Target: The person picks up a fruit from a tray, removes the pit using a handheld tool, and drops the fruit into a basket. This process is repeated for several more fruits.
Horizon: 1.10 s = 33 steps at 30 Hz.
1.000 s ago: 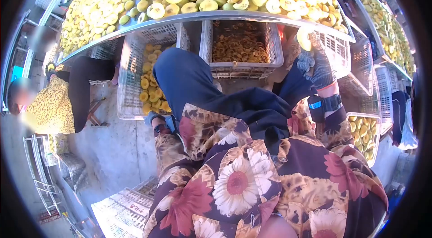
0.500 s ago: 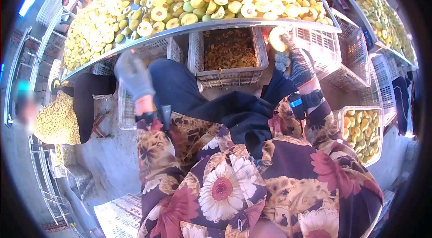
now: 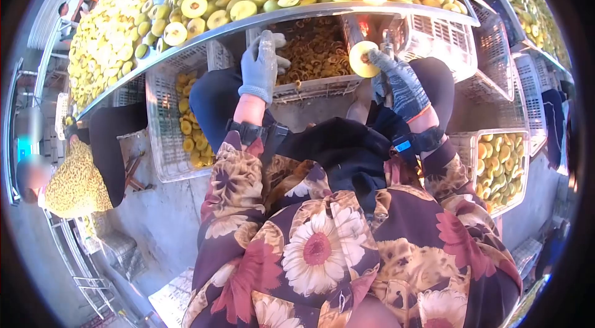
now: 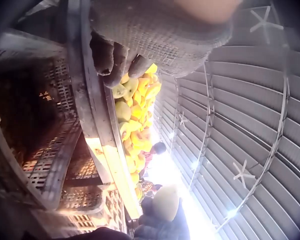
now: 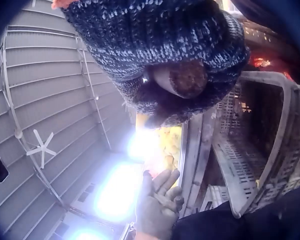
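A yellow fruit half with a round centre point(image 3: 364, 59) is pinched by the right hand point(image 3: 400, 83), which wears a dark knitted glove. The right wrist view shows a round-ended handle point(image 5: 189, 80) inside that hand's point(image 5: 160, 50) grip; what it belongs to is hidden. My left hand point(image 3: 259, 70), in a pale grey glove, is raised to the left of the fruit half, apart from it. In the right wrist view the left hand's point(image 5: 160, 207) fingers are loosely bent and hold nothing. Halved fruit point(image 3: 245, 10) lies heaped on the metal-edged table point(image 3: 273, 18) beyond both hands.
Below the table edge stands a crate point(image 3: 319, 87) of brownish scraps. Another crate point(image 3: 164, 123) with yellow pieces is at left, and a crate point(image 3: 525, 170) of fruit halves at right. A person in a yellow patterned garment point(image 3: 77, 179) sits at far left.
My left hand has risen from beside the left knee and moved right, towards the right hand. The right hand has moved left and slightly lower with the fruit half.
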{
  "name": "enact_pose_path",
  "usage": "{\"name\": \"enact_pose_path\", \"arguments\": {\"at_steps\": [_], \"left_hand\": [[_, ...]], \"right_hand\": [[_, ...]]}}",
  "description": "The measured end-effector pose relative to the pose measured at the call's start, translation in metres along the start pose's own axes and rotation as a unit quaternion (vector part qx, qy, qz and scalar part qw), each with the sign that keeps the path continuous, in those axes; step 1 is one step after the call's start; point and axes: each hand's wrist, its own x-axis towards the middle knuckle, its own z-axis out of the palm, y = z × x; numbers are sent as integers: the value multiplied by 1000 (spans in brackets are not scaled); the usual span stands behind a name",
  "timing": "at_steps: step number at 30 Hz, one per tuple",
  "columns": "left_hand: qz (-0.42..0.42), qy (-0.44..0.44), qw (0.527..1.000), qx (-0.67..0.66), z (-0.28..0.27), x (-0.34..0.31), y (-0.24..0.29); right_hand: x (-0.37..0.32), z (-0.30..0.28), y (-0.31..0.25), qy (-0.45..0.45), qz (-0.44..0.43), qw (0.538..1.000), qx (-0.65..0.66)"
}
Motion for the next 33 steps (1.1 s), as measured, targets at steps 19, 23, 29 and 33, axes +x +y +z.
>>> {"name": "enact_pose_path", "arguments": {"at_steps": [19, 23, 29, 33], "left_hand": [[-199, -24, 979, 49, 30, 31, -86], [-315, -189, 909, -198, 47, 0, -30], [-212, -148, 898, -356, 38, 0, -23], [-123, -124, 901, -397, 28, 4, -32]], "right_hand": [[44, 13, 50, 45, 111, 993, 21], [42, 25, 36, -9, 118, 990, -75], [44, 47, 18, 50, -12, 999, -17], [48, 48, 41, -29, -116, 970, -212]]}}
